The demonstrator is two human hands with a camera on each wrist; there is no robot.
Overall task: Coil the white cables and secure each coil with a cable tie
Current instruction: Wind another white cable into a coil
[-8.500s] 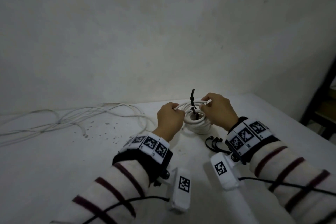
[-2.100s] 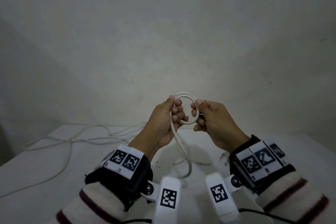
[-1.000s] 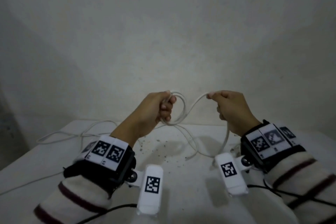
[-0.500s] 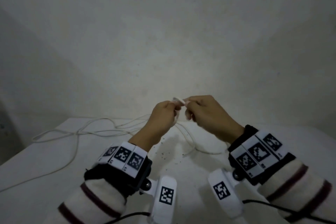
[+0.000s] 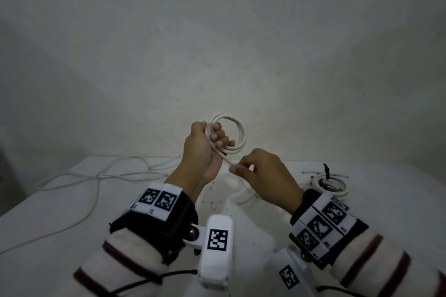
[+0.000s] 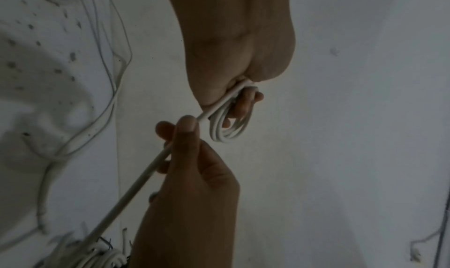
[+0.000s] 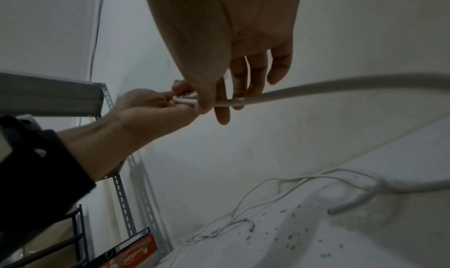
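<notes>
- White cable loops stick out above the left hand, which is curled tight around one side of them.
- The left hand holds the loops up in the air, above the white table.
- From the bottom of that fist, the loose part of the cable runs down to the right hand, just below and beside it.
- The right hand pinches the cable between thumb and first finger; its other fingers are bent under it.
- Past the pinch, the cable goes on down to the table, and its cut end lies there.
- To the right of the right hand, well apart from the grip, a finished coil lies flat on the table with a black cable tie sticking up from it.
- To the left of the left hand, more loose white cables lie spread out on the table.
- Little dark specks dot the table under the hands.
- Both wrists wear black bands with black-and-white square markers, over striped sleeves.
</notes>
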